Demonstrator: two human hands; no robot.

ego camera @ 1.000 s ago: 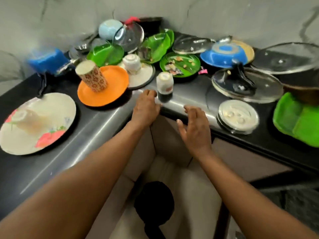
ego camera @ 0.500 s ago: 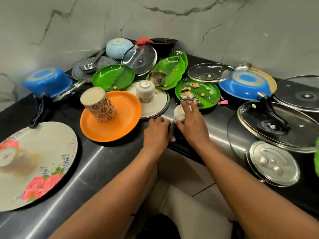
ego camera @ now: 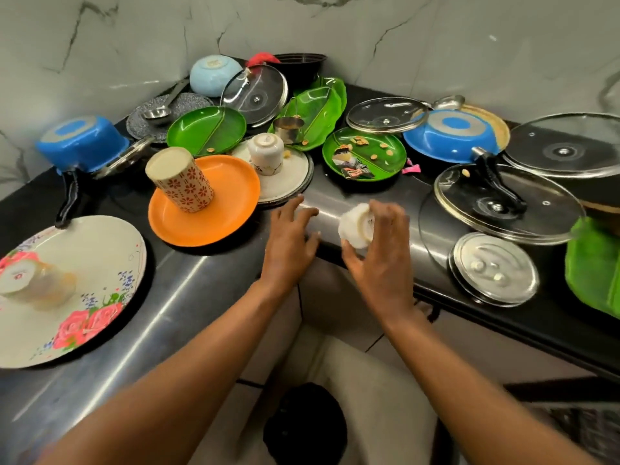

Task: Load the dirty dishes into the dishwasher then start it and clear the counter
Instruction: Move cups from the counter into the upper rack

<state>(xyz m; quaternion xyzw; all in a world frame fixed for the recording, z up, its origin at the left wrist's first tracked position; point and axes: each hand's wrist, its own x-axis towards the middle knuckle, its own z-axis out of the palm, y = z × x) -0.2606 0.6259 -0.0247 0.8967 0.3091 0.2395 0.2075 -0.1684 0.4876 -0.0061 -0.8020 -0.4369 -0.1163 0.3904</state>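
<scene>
Small white cup (ego camera: 356,225): held in the right hand (ego camera: 382,260), fingers and thumb curled round it, tipped on its side above the front edge of the dark counter (ego camera: 188,297); motion-blurred, so its detail cannot be told.

Left hand (ego camera: 289,239): fingers spread and relaxed, holding nothing, fingertips on the counter edge just left of the cup.

Second white cup (ego camera: 265,152): upside down on a pale plate (ego camera: 295,176), behind the hands.

Orange plate (ego camera: 214,209): left of the pale plate; a patterned tumbler (ego camera: 179,179) stands on it upside down, leaning.

Flowered plate (ego camera: 84,290): far left, near the counter's front; a blurred cup (ego camera: 33,286) lies on it on its side.

Blue pot (ego camera: 82,146): upside down at the left rear, black handle toward the front.

Green plates: one plain (ego camera: 204,129), behind the orange plate; one (ego camera: 364,154) with food scraps and a wrapper, right of the pale plate; a leaf-shaped stack (ego camera: 315,109) behind, with a small steel cup (ego camera: 288,127) on it.

Pale blue bowl (ego camera: 213,73): upside down in the corner, beside a glass lid (ego camera: 255,95) that leans upright.

Blue pan (ego camera: 449,135): upside down at the right rear; its black handle lies over a large glass lid (ego camera: 536,216).

Steel lid (ego camera: 493,268): flat on the counter, near the front at right.
</scene>
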